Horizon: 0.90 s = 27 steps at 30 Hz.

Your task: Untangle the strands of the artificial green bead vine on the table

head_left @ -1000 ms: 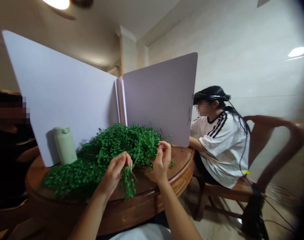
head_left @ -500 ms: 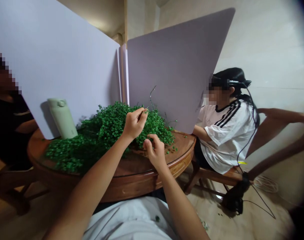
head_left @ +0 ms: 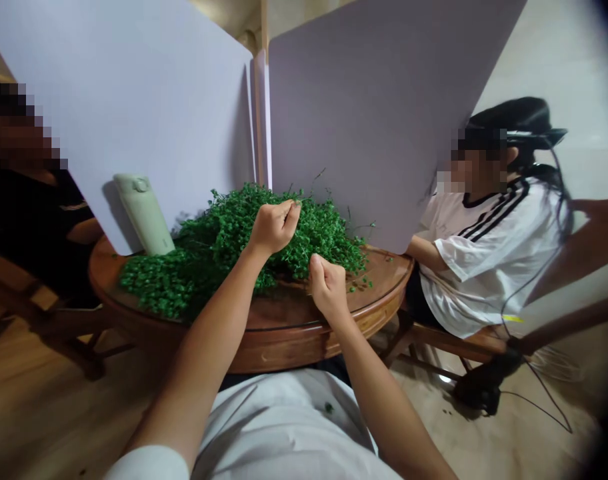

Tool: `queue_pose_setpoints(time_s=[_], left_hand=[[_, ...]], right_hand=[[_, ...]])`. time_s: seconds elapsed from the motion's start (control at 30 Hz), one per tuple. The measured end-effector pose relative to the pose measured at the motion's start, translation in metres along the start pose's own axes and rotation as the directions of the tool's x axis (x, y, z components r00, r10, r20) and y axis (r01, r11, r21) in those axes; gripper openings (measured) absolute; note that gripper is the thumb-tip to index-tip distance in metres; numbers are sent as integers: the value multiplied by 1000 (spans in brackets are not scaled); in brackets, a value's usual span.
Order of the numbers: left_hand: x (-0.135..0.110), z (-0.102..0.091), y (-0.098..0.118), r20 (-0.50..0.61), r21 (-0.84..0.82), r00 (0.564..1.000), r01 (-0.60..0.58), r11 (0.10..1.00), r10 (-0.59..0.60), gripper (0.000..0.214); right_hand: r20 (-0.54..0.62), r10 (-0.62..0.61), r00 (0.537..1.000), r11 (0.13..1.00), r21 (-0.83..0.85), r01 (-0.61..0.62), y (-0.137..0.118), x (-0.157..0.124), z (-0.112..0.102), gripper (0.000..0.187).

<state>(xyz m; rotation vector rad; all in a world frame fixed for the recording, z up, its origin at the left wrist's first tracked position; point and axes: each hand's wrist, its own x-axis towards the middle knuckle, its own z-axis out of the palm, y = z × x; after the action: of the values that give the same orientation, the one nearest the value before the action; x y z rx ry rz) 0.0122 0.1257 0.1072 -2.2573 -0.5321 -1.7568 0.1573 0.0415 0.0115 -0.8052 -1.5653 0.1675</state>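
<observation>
A big heap of leafy green sprigs [head_left: 224, 230] with thin stems lies on the wooden table [head_left: 284, 313]. My left hand [head_left: 275, 227] is closed in a pinch in front of the heap's middle, and a small bit of plant stem shows at its fingertips. Lower and to the right, my right hand [head_left: 329, 283] is also closed, thumb up, just above the table near the heap's front edge. Whatever its fingers hold, if anything, is hidden. A few loose green bits lie on the table to the right of this hand.
A pale green bottle [head_left: 145, 217] stands at the heap's left, against a white panel [head_left: 184, 100]. Another grey-white panel [head_left: 354, 120] rises behind the heap. One person [head_left: 504, 247] sits at the right on a wooden chair, another person [head_left: 29, 227] at the left.
The view has shifted, so the scene sits further right. My right hand's fingers have closed from a looser curl. My left hand stays pinched, and the tall twig above it no longer stands out there.
</observation>
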Motion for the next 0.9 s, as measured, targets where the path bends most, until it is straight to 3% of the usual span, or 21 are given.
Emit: queue_pose_setpoints(time_s=[0.23,0.33,0.4,0.43,0.53,0.6,0.67,0.77,0.9], left_hand=[[4,8,-4,-54,105,997,-44,994,50,52],[14,-3,-14,-212,154,976,-19,988,52,55],[23,-21,-28,-444,145,896,97,985,-22,58],[26,-32,-35,-583,128,811,159,979,-56,59],[27,-57,-53,-709,71,698,219,973,-106,59],[22,-60,-57,-724,20,676,226,974,-142,59],[15,-55,-57,-709,-16,685,222,975,-168,58],[6,-44,-51,-654,-31,735,212,977,-180,55],[-1,-37,-42,-578,-37,796,195,980,-180,57]], right_hand=[[-73,-118,990,991,-65,113,-3,1,4,50],[-110,-195,975,977,-107,183,-3,-4,2,50],[-130,-246,960,963,-141,228,-3,-10,-2,52],[-133,-263,956,958,-153,242,-2,-13,-4,53],[-84,-274,958,953,-162,258,-3,-15,-6,51],[25,-274,962,948,-165,274,-4,-12,-5,45],[218,-265,939,933,-188,307,-7,-8,-1,37],[487,-196,851,906,-241,347,-11,-4,4,29],[595,-79,800,897,-308,318,-14,-2,7,23]])
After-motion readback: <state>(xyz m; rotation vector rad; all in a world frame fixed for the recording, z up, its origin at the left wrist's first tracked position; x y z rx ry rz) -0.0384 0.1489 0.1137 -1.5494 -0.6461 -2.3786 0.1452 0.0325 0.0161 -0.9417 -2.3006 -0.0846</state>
